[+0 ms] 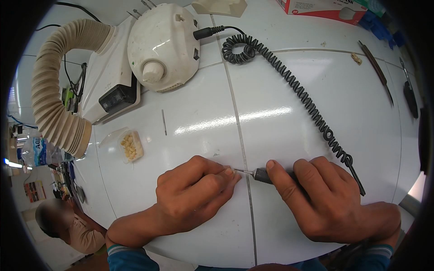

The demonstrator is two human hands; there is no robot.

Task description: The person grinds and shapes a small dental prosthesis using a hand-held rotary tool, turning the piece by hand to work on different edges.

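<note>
My right hand [323, 194] is wrapped around a dark rotary handpiece [263, 175], its thin metal bit pointing left. Opposite it, my left hand [194, 192] is closed in a pinch, fingertips at the end of the bit. Whatever sits between those fingertips is too small and covered to name. A coiled black cord [294, 80] runs from near my right hand up to a plug at the cream control unit [165, 47] with its knob. Beyond my left hand lie a small clear box [141, 152] of yellowish tooth-like pieces [129, 145] and a loose thin metal bit [164, 123].
A ribbed hose [43, 86] arches from a white housing [106, 67] at the left. Right of the cord lie a small yellowish piece [356, 58], a brown slim tool [377, 70] and a dark-handled tool [410, 97]. A red-and-white box [316, 8] stands behind. Another person [86, 232] sits lower left.
</note>
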